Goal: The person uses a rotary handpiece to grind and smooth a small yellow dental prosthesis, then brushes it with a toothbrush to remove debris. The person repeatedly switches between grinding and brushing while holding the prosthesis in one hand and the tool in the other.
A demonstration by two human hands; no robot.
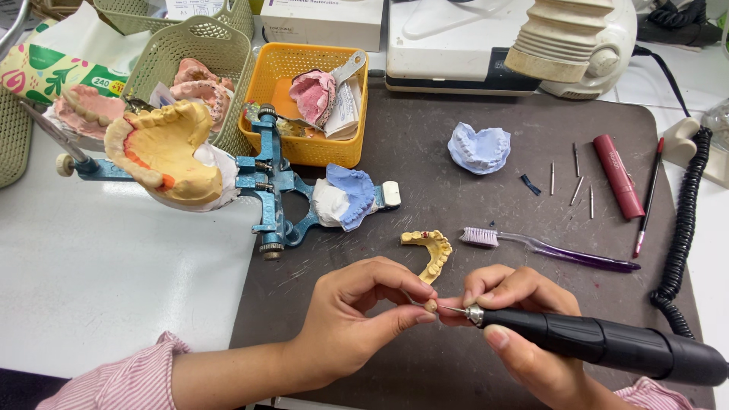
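My left hand [357, 319] pinches a tiny tooth-coloured piece [430, 305] between thumb and fingertips. My right hand [516, 326] grips a black rotary handpiece [607, 345], whose thin bur tip [449, 309] touches that piece. Both hands hover low over the dark work mat [456, 197]. Just beyond my fingers lies a yellow dental arch model [431, 252]. A purple toothbrush [547, 248] rests to its right.
A blue metal articulator [273, 182] holds a yellow plaster cast [163, 152] and a blue-and-white cast [345, 197]. An orange basket [311, 102], green baskets, a blue cast [478, 148], several burs [577, 182], a red tube [617, 175] and a coiled black cord [683, 228] lie around.
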